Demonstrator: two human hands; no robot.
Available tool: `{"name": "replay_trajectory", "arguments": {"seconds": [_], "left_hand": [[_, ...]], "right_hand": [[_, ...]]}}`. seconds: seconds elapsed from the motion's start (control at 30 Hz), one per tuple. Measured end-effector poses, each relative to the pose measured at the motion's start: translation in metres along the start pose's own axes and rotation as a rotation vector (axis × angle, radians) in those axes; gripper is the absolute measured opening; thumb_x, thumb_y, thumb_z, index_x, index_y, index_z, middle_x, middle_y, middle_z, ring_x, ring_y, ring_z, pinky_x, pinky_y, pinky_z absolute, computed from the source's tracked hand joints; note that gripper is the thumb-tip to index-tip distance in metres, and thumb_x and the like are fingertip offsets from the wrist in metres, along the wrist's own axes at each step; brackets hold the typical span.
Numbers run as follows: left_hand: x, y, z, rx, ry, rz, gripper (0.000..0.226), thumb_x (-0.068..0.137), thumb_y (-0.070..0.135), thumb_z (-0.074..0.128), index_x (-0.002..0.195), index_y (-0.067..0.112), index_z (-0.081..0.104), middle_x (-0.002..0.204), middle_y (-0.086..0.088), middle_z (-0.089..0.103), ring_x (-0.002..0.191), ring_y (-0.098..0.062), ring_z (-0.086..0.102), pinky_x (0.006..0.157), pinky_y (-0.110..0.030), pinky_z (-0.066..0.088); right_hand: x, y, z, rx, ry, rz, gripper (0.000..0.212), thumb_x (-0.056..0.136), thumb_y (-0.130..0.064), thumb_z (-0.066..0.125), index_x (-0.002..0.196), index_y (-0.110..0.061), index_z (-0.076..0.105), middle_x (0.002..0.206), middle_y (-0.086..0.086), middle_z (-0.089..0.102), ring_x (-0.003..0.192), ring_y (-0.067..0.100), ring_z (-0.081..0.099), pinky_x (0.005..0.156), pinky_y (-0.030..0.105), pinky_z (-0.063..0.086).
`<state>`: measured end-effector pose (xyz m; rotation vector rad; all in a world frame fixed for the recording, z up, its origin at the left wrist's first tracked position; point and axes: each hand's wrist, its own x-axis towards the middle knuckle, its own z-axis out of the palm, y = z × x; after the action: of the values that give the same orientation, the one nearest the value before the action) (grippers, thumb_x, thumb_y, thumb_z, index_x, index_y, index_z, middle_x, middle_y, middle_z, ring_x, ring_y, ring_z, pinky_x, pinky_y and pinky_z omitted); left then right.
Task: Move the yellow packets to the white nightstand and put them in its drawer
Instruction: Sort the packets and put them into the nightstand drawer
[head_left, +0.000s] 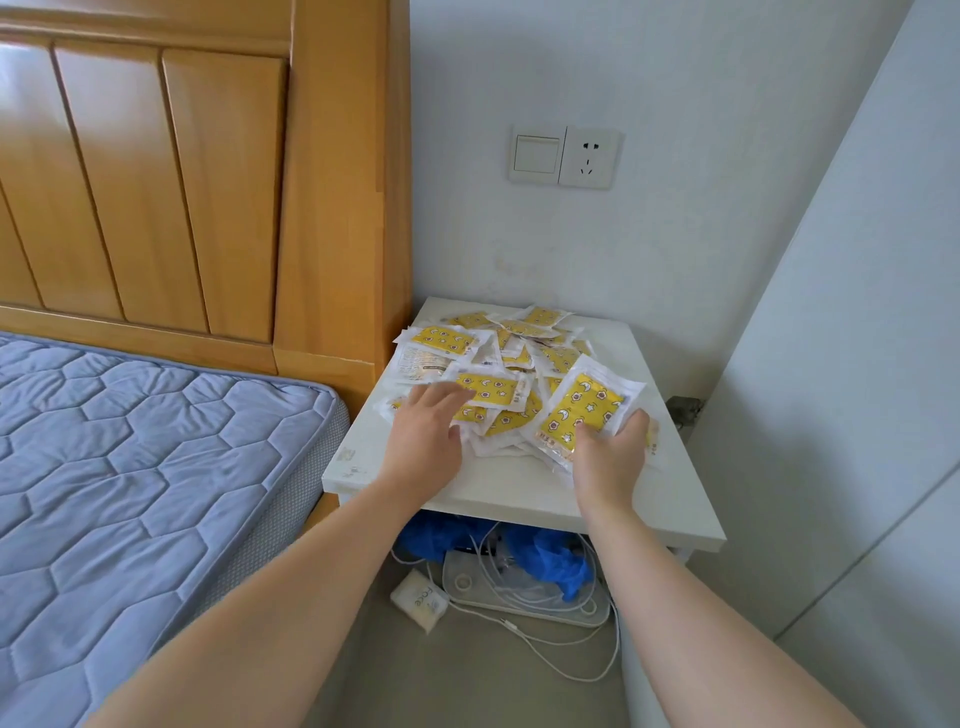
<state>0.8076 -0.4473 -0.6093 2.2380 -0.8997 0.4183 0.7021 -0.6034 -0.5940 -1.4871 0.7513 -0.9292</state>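
Note:
Several yellow packets (498, 358) in clear white wrappers lie in a loose heap on top of the white nightstand (675, 457). My left hand (428, 436) rests flat on the heap's near left side, fingers straight over a packet. My right hand (610, 457) grips the lower edge of one tilted yellow packet (584, 405) at the heap's right side, fingers and thumb curled round it. No drawer shows in this view; the nightstand's front below the top looks open.
A wooden headboard (332, 208) and a blue quilted mattress (130, 467) stand to the left. Under the nightstand lie blue plastic bags (550, 561), white cables (545, 613) and a small white pack (420, 600). A white wall panel (857, 364) stands close on the right.

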Motion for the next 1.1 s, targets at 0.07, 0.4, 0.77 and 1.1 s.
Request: {"name": "replay_trajectory", "arguments": {"seconds": [0.07, 0.4, 0.77, 1.1], "left_hand": [[0.017, -0.002, -0.002, 0.089, -0.213, -0.029, 0.068, 0.085, 0.008, 0.059, 0.147, 0.022, 0.034, 0.157, 0.0, 0.023, 0.146, -0.023, 0.011, 0.118, -0.041, 0.016], [0.059, -0.007, -0.012, 0.202, -0.647, -0.046, 0.081, 0.086, 0.034, 0.068, 0.152, 0.021, 0.021, 0.153, -0.001, 0.032, 0.138, -0.023, 0.032, 0.111, -0.037, 0.031], [0.046, -0.008, -0.025, 0.363, -0.393, 0.161, 0.036, 0.089, 0.049, 0.057, 0.114, 0.024, 0.064, 0.118, 0.005, 0.057, 0.109, -0.013, 0.048, 0.09, -0.028, 0.042], [0.06, -0.002, -0.033, 0.253, -0.534, -0.187, 0.041, 0.085, 0.049, 0.065, 0.109, 0.017, 0.058, 0.117, -0.004, 0.058, 0.096, -0.019, 0.055, 0.079, -0.032, 0.052]], "right_hand": [[0.001, 0.001, 0.001, -0.002, -0.001, 0.0, 0.034, 0.085, 0.004, 0.055, 0.115, -0.008, 0.045, 0.106, 0.004, 0.06, 0.093, 0.018, 0.063, 0.064, 0.025, 0.054], [0.003, 0.003, 0.002, -0.068, 0.015, -0.012, 0.029, 0.086, 0.003, 0.055, 0.11, -0.008, 0.044, 0.096, -0.001, 0.056, 0.083, 0.015, 0.059, 0.057, 0.021, 0.046], [0.002, 0.002, 0.002, -0.058, 0.002, -0.018, 0.03, 0.086, 0.004, 0.054, 0.111, -0.008, 0.045, 0.099, 0.0, 0.058, 0.08, 0.008, 0.059, 0.055, 0.018, 0.046], [0.001, 0.002, 0.001, -0.087, -0.007, -0.024, 0.028, 0.087, 0.003, 0.054, 0.111, -0.005, 0.044, 0.101, 0.004, 0.057, 0.076, 0.004, 0.056, 0.05, 0.012, 0.04]]}}
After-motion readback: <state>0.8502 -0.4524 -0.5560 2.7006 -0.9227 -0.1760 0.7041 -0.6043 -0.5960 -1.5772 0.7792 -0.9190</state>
